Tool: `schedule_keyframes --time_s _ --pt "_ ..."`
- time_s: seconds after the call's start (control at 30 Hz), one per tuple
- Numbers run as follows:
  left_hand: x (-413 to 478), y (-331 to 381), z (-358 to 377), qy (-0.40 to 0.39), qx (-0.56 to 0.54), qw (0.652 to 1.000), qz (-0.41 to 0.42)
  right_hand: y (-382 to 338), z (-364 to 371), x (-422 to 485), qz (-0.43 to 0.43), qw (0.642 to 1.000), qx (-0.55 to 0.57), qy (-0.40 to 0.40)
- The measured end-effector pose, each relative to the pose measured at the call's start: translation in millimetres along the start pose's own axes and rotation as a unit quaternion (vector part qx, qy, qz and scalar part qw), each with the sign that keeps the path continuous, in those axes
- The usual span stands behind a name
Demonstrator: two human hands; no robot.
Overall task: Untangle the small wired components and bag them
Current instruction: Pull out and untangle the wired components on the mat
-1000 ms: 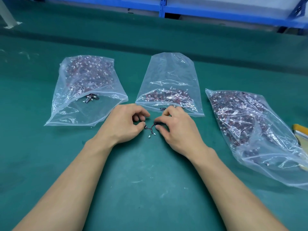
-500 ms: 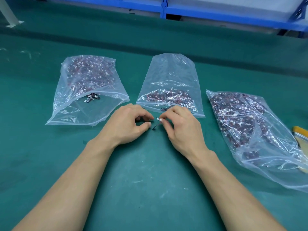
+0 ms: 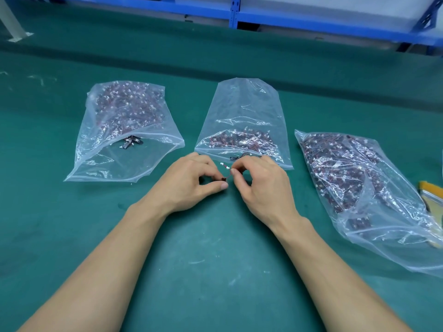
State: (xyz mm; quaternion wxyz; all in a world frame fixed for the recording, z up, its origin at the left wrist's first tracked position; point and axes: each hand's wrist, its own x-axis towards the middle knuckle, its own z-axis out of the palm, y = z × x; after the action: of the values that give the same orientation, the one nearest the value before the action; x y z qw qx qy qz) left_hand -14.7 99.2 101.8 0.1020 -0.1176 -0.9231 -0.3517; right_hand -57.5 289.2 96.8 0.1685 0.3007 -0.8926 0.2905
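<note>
We observed both forearms reaching in from the near edge of the green counter [image 3: 215,259], with the hands meeting at about its middle. The left hand [image 3: 189,180] and the right hand [image 3: 261,185] shared one small wired component [image 3: 224,179], which was held just above the counter surface, directly in front of the mouth of the middle bag [image 3: 242,116].

- Left hand: fingers curled, thumb and forefinger pinching the dark body of the component.
- Right hand: fingers curled, thumb and forefinger pinching the red wire near its white connector, which stood free above the fingertips.

Three clear plastic bags lay in a row across the counter, mouths toward the near edge:

- The left bag [image 3: 124,159] lay toward the left edge, its far half packed with components.
- The middle bag held a thin band of components near its mouth, and a few loose dark components [image 3: 236,157] lay at the opening.
- The right bag [image 3: 354,183] lay toward the right edge, heavily filled.

A yellow-handled object [image 3: 431,195] lay at the right edge, partly under the right bag. We could not tell what it was. A blue steel rack [image 3: 235,13] stood beyond the far edge.
</note>
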Motion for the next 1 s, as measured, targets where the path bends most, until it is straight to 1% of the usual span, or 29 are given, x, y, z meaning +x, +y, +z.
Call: schedule_keyframes --time_s 0.23,0.37,0.47,0.6,0.67,0.77,0.8,0.83,0.9,0.93,1.0 --pt "0.8 1.7 -2.3 0.014 -0.04 0.999 0.018 4.8 -3.0 1.0 0.04 0.996 0.058 0.063" --pt "0.0 0.8 -5.9 0.034 -0.037 0.999 -0.011 3.4 -7.7 1.3 0.065 0.993 0.049 0.089" --pt "-0.4 -0.6 -7.6 0.038 -0.021 0.998 -0.049 0.9 -10.3 0.6 0.08 0.993 0.038 0.076" --pt "0.5 -5.5 -7.6 0.021 0.035 0.994 -0.103 -5.8 -9.2 -0.6 0.089 0.995 0.025 0.044" --pt "0.5 -8.2 -7.6 0.029 0.053 0.991 -0.12 -6.9 -7.9 -0.6 0.081 0.997 0.015 0.013" --pt "0.2 -10.4 -7.9 0.021 0.062 0.988 -0.136 -7.6 -7.8 -2.9 0.044 0.996 0.044 -0.061" --pt "0.3 -10.6 -7.8 0.016 0.064 0.988 -0.142 -7.7 -8.9 -3.5 0.029 0.995 0.057 -0.075" --pt "0.3 -10.9 -7.8 0.014 0.064 0.987 -0.149 -6.7 -10.1 -3.5 0.018 0.995 0.071 -0.073" --pt "0.3 -11.3 -8.1 0.018 0.061 0.985 -0.159 -0.6 -13.8 -2.6 0.013 0.995 0.089 -0.036" --pt "0.1 -11.4 -8.3 0.024 0.057 0.985 -0.161 4.3 -15.9 -1.9 0.015 0.995 0.091 -0.021" --pt "-0.2 -10.9 -8.2 0.041 0.053 0.986 -0.152 15.4 -18.8 -1.2 0.014 0.997 0.078 -0.016"
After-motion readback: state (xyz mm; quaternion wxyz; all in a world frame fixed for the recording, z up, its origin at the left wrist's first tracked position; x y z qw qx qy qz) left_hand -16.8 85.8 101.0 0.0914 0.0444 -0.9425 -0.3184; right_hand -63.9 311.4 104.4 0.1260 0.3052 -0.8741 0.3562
